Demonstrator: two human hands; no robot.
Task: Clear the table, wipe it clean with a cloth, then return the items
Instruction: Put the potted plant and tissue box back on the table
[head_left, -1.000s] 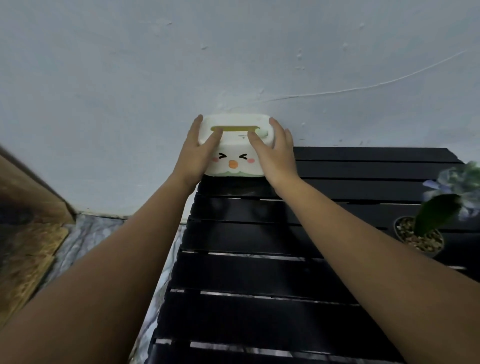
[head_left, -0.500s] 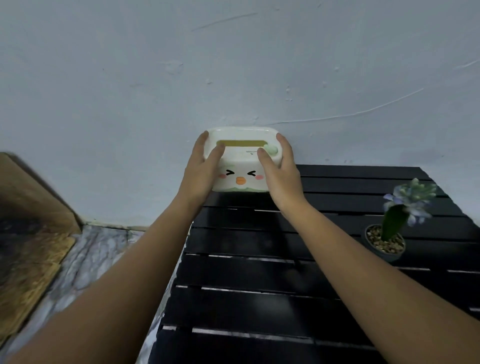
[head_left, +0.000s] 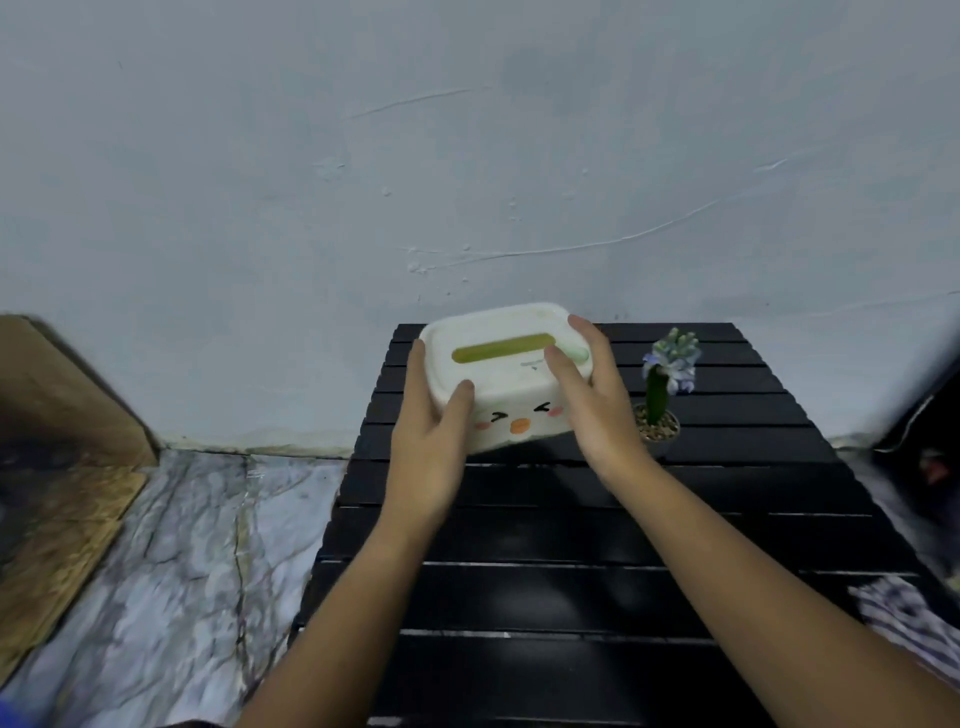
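Observation:
A white tissue box with a cartoon face and a green slot on top is held tilted above the far left part of the black slatted table. My left hand grips its left end, thumb on the lid. My right hand grips its right end. A small potted plant with pale blue flowers stands on the table just right of my right hand.
A pale wall rises behind the table. Marbled floor lies to the left, with a brown board at the far left. A striped cloth shows at the table's right edge. Dark blurred objects sit at far right.
Both hands have lifted the tissue box off the table's far left corner, drawn it toward me and tilted it. The view has pulled back, showing more table and floor.

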